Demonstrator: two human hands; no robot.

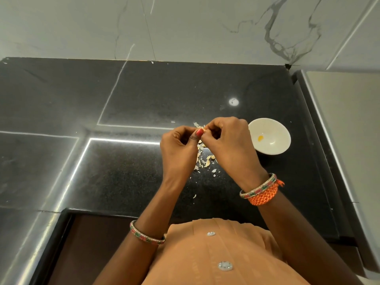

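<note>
Above the black counter point(127, 167), my left hand point(177, 148) and my right hand point(228, 144) meet, fingers curled. Together they pinch a small pale garlic clove point(203, 131), of which only a tip shows between the fingertips. Below the hands lies a scatter of papery garlic skins point(207, 161). To the right of my right hand stands a white bowl point(271, 146) with one small yellowish peeled piece point(260, 138) inside.
A marble-patterned wall point(185, 27) closes off the back of the counter. A pale raised surface point(345, 124) borders the counter on the right. The counter's front edge runs just before my orange garment point(216, 256). Bangles sit on both wrists.
</note>
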